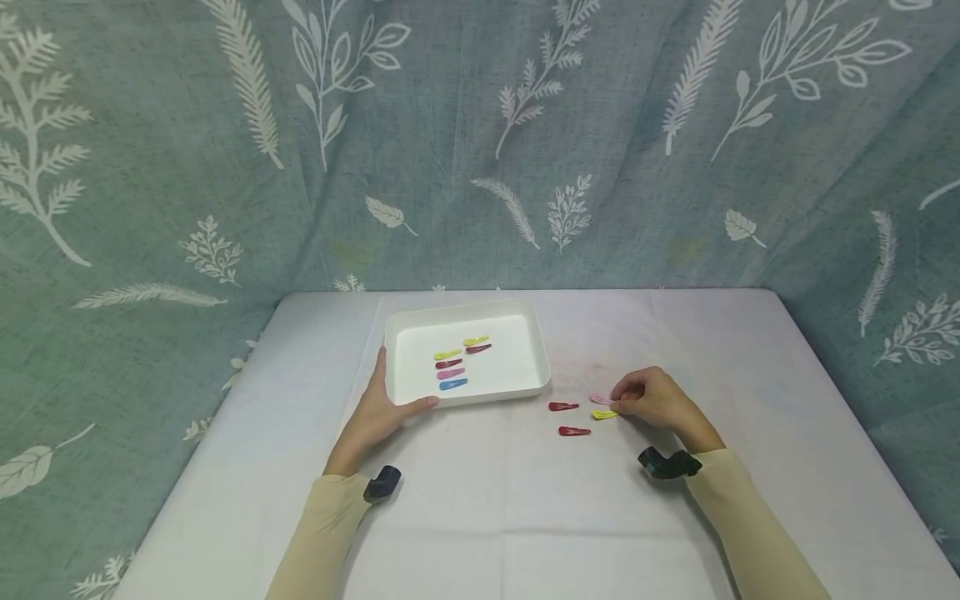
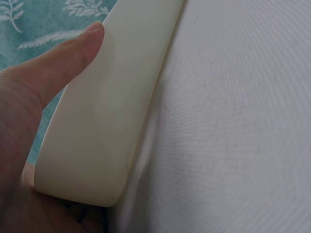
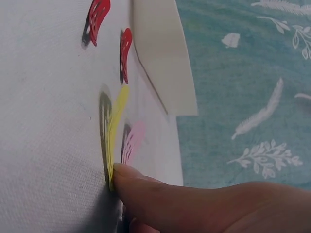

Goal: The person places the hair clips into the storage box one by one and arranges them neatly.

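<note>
A white rectangular tray (image 1: pixel 532 350) lies on the cloth, with several snap hair clips inside, among them a blue hair clip (image 1: pixel 453 384). My left hand (image 1: pixel 382 412) holds the tray's near left corner, thumb along the front wall, fingers at the left side. To the right of the tray, my right hand (image 1: pixel 656 404) pinches the narrow end of a yellow hair clip (image 3: pixel 118 114) between thumb and a finger that is mostly hidden. A pink hair clip (image 3: pixel 133 140) lies right beside it, partly behind the thumb. Two red hair clips (image 1: pixel 564 406) rest nearer the tray.
A white cloth (image 1: pixel 465 508) covers the table. Behind and at both sides hangs a blue-green curtain (image 1: pixel 435 242) with white leaf prints. Each wrist wears a small black camera (image 1: pixel 667 463). The tray's clips sit left of its middle, in yellow, red, pink and blue.
</note>
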Demonstrator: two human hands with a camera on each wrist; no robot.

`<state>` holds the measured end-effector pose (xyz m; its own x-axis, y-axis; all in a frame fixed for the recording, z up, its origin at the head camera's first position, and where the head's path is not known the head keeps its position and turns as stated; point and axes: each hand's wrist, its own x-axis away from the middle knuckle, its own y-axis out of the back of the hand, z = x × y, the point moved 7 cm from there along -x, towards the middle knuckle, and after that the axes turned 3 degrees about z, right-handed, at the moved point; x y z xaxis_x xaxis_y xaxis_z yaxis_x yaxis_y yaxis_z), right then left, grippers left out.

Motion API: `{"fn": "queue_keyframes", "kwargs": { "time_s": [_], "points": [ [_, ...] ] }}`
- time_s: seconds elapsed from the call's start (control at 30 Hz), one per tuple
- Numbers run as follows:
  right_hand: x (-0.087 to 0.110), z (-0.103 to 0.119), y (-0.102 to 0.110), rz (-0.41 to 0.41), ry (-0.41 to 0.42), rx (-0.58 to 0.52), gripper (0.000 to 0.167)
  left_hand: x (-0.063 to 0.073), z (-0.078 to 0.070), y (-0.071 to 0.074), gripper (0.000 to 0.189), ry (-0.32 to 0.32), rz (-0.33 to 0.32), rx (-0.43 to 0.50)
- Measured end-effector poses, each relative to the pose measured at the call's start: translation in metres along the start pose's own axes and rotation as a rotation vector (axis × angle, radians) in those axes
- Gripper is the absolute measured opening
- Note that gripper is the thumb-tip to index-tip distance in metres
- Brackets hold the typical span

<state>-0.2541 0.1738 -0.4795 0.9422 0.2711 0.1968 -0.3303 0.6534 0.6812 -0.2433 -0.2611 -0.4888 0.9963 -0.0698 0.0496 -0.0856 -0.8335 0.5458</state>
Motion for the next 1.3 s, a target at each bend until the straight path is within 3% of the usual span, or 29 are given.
{"fn": "queue_keyframes", "kwargs": {
  "time_s": [0.37,0.8,1.3],
  "points": [
    [0.0015,0.0045,-0.0017,-0.002,0.006,0.040,0.006,0.0017,0.0005,0.0014,0.140,0.026,-0.002,-0.013],
    [0.0024,0.0057,-0.0052,0.027,-0.024,0.048,0.004,0.0014,-0.0021,-0.0001,0.134,-0.014,-0.005,0.003],
    [0.0017,0.0049,-0.0013,0.042,-0.001,0.033,0.010,-0.0009,0.0010,-0.0001,0.138,0.012,-0.008,-0.011]
  ]
}}
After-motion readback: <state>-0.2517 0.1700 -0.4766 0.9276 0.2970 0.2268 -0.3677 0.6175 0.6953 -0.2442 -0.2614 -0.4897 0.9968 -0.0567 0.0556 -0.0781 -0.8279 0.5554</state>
